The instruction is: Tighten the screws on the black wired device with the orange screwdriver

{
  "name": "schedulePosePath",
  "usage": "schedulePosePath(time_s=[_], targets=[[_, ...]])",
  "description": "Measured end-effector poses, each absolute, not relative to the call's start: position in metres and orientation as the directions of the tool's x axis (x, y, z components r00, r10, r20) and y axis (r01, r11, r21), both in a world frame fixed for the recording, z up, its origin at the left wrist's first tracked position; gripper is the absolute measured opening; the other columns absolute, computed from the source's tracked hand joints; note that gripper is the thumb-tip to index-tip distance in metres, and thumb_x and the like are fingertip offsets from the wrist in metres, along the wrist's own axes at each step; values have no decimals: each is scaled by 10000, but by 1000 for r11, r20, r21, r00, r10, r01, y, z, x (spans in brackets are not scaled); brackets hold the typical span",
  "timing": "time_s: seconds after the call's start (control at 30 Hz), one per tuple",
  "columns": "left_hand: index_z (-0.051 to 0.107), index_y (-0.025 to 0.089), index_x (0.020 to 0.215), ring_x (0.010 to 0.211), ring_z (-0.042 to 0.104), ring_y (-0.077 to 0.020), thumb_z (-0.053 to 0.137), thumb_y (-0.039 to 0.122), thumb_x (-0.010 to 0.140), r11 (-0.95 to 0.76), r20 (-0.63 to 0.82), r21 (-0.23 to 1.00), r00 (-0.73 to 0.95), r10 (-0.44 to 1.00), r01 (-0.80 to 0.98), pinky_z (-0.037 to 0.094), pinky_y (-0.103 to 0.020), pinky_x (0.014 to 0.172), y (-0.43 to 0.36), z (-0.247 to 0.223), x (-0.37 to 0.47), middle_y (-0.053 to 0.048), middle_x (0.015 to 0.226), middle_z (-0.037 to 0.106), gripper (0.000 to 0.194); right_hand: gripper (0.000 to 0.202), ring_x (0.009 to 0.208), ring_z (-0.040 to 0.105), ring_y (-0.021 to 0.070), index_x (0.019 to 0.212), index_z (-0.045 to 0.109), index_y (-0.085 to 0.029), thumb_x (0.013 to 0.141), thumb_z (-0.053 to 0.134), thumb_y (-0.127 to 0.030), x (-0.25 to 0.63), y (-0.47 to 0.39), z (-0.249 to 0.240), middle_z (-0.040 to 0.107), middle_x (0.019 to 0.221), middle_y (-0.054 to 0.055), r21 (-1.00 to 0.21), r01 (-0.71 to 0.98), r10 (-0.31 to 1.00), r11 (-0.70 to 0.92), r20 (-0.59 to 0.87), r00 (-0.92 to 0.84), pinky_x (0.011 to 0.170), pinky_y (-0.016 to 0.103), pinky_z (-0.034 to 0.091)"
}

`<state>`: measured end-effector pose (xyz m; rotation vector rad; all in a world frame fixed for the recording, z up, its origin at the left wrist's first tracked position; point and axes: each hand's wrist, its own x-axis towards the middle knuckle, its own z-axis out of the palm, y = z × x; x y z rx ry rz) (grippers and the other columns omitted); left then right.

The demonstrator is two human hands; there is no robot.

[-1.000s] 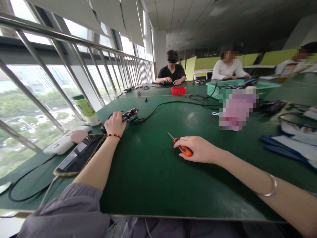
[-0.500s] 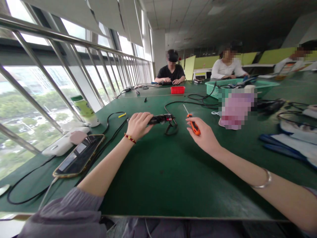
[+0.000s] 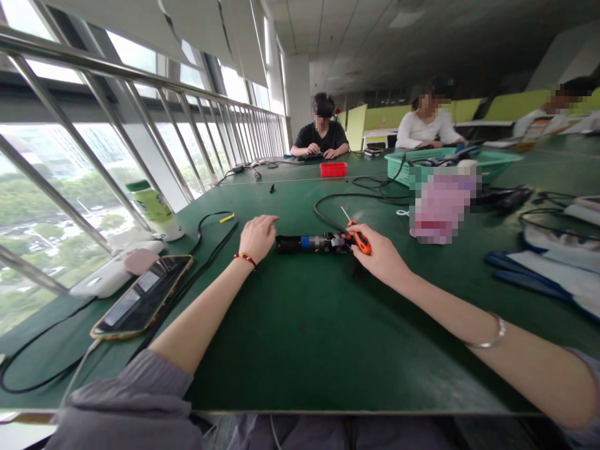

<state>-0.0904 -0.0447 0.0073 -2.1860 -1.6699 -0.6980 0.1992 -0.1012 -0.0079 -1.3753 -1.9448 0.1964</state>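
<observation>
On the green table lies a long black cylindrical device (image 3: 300, 244) with a blue band and exposed parts toward its right end. My left hand (image 3: 255, 239) is just beside the device's left end, holding nothing, with the fingers partly stretched. My right hand (image 3: 382, 253) grips a screwdriver (image 3: 360, 240) by its orange and black handle, the thin metal shaft pointing up and away to the left. That hand is at the device's right end; whether it also touches the device I cannot tell. A black cable (image 3: 323, 200) runs behind this end.
To the left are a phone (image 3: 143, 297), a white case (image 3: 110, 272), a green-lidded cup (image 3: 154, 209) and cables. Farther back stand a red tray (image 3: 333, 170) and a green basket (image 3: 396, 169). Gloves (image 3: 557, 269) lie at right. Several people sit beyond.
My left hand has let go of the device, which now lies nearer and farther right on the table. My right hand has shifted slightly left and down, still with the screwdriver.
</observation>
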Motion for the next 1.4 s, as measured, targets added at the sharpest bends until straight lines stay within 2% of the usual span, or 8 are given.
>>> schedulePosePath(time_s=[0.1,0.37,0.67,0.8,0.9,1.03,1.2,1.4], targets=[[590,173,1242,1123,564,-246,368,71,790,-150,441,55,111,891,987,445,-393,971,-35,4,-127,-90,1232,622,514,377,849,623,214,1131,560,-212,758,505,-186,199,-102,-7,652,1000,76,-523,737,866,428,471,-168,796,353,469],[564,166,1302,1203,511,-216,365,77,745,-260,337,9,241,910,966,407,-389,1050,-18,-9,-149,-88,1336,558,599,444,856,624,221,1158,545,-212,717,520,-162,198,-104,-6,650,1035,82,-505,751,872,426,451,-192,800,370,481],[743,160,875,891,664,-247,427,62,752,-17,262,-215,75,962,976,538,-357,760,-43,19,-114,-156,958,693,353,480,964,627,266,1198,522,-196,720,551,-197,197,-106,-5,641,1122,104,-461,792,885,400,418,-204,841,405,484],[738,89,851,787,693,-297,442,82,804,76,241,-224,-20,970,972,546,-396,645,-69,24,-72,-214,769,695,300,468,936,638,269,1198,524,-202,733,562,-231,196,-108,-3,646,1115,100,-430,830,902,355,391,-183,817,402,490],[736,47,809,679,695,-306,461,0,760,64,123,-270,-32,992,961,542,-408,569,-91,22,-44,-229,771,699,283,451,910,643,266,1190,528,-202,744,560,-254,196,-107,-3,656,1085,101,-427,848,917,313,369,-152,792,392,493],[733,38,771,649,685,-343,486,2,754,68,146,-311,-23,989,948,515,-392,454,-116,19,-17,-231,704,684,250,422,886,644,269,1181,531,-213,765,542,-280,196,-108,-3,663,1060,102,-421,857,925,298,351,-149,751,384,490],[715,49,836,736,690,-289,425,-91,758,-78,195,-297,140,971,952,534,-330,515,-134,19,4,-220,807,678,332,397,870,641,265,1167,541,-216,778,527,-293,196,-108,-4,661,1056,104,-419,856,924,301,350,-154,741,381,484],[635,145,964,913,637,-219,446,-3,850,-426,249,-269,490,836,864,544,-279,640,-125,12,9,-126,979,644,266,393,883,634,252,1158,545,-207,772,532,-280,199,-105,-6,660,1039,100,-426,840,913,335,368,-178,776,373,477]])
